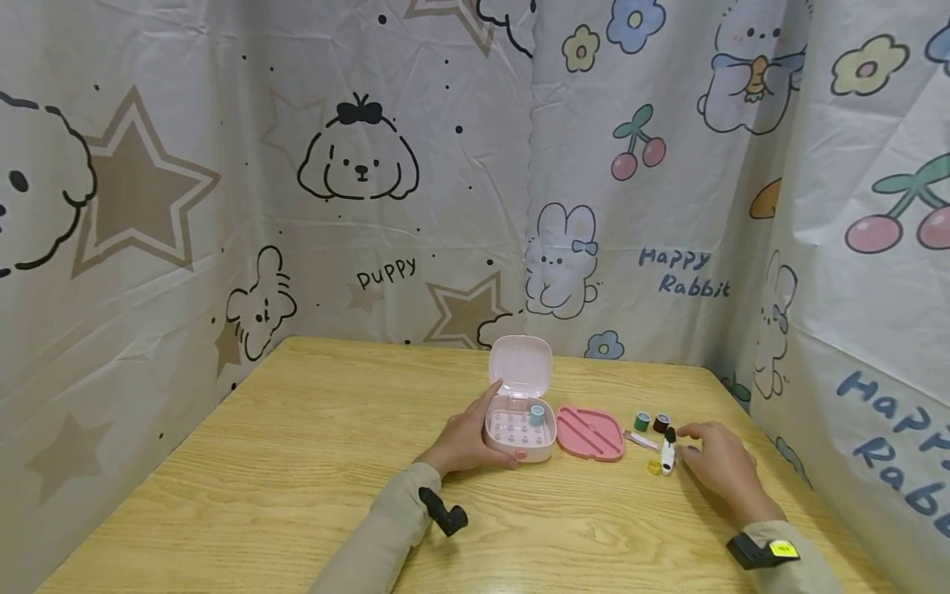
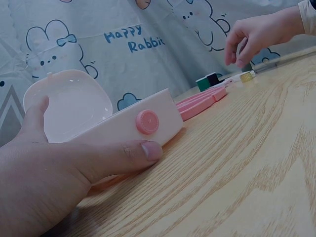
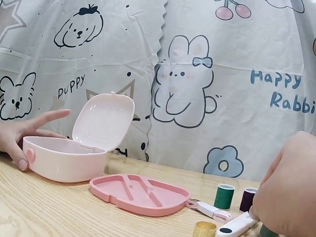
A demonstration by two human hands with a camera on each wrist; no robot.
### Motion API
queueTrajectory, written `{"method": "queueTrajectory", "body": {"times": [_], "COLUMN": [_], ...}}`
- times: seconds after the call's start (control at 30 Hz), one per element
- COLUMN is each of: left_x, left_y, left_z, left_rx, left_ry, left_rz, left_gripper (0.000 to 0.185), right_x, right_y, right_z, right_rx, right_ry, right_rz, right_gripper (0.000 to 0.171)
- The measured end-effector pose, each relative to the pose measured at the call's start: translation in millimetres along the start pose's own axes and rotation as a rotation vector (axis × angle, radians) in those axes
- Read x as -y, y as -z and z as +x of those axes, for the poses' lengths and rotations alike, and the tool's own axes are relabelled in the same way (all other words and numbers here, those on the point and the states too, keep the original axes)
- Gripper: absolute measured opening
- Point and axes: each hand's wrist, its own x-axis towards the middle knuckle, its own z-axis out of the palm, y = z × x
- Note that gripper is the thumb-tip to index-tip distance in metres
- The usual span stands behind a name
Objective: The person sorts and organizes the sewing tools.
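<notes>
Steadying pink box [image 1: 519,429] with left hand [image 1: 466,441], right hand [image 1: 716,462] pinching white tool [image 1: 667,456], risking scattering nearby spools [image 1: 651,421].

place: likely a staged recording booth | cue: cartoon-print sheets [image 1: 416,190] walling a wooden table [image 1: 297,462]

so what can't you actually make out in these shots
- Right hand fingertips: in the right wrist view, cut off by the frame edge, so contact with the small white tool is unclear.
- Pale pink plastic box interior: hidden by its wall in the left wrist view.
- Light blue spool in box: too small in the head view.
</notes>
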Motion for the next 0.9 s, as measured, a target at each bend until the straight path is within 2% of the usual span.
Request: {"method": "queueTrajectory", "body": {"times": [0.23,0.47,0.9], "left_x": [0.8,1.2,-0.2], "left_y": [-0.8,-1.7,-0.3], "left_z": [1.1,1.8,0.3], "left_rx": [0.003,0.001,0.004], "left_ry": [0.002,0.000,0.002], "left_rz": [0.015,0.006,-0.008], "left_gripper": [0.135,0.135,0.134], "right_x": [-4.2,-6.4,-7.2], "right_y": [-2.6,-3.8,-4.8], "right_z": [-2.5,-4.8,-4.2], "right_rx": [0.007,0.020,0.004], "right_ry": [-0.025,-0.034,-0.018], "right_rz": [-0.014,-0.021,-0.026], "right_gripper": [0.031,0.024,0.022]}}
